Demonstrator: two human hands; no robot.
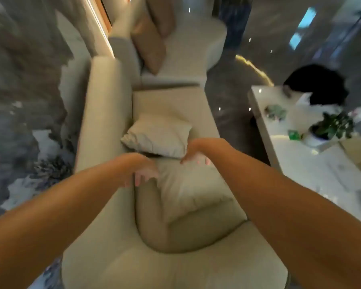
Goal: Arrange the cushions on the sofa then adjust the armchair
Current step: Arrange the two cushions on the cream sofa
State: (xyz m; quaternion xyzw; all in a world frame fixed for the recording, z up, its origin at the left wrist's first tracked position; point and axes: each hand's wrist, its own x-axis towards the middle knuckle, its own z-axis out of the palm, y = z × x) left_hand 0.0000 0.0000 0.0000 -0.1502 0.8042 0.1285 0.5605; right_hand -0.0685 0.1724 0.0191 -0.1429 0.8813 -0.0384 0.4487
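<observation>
Over the cream sofa (104, 113) both bare arms reach out, hands bent down at the wrist above the near cushion (188, 192). That cushion lies flat on the seat, one corner pointing toward the left hand (141, 174), whose fingers hang loosely curled at the corner; it seems to touch the fabric, though blur keeps me from telling whether it pinches it. The right hand (196, 157) hovers at the cushion's far edge with fingers drooping and slightly apart, closed on nothing that I can make out. Just beyond both hands a second, paler pillow (158, 136) rests on the seat, tilted against the backrest and touching the near cushion's far edge. Farther along, past a seam in the seating, two tan cushions (150, 42) stand upright against the back. To the right, across a strip of dark glossy floor (227, 97), a white tabletop (300, 163) carries a small green plant (331, 126) in a pot.
</observation>
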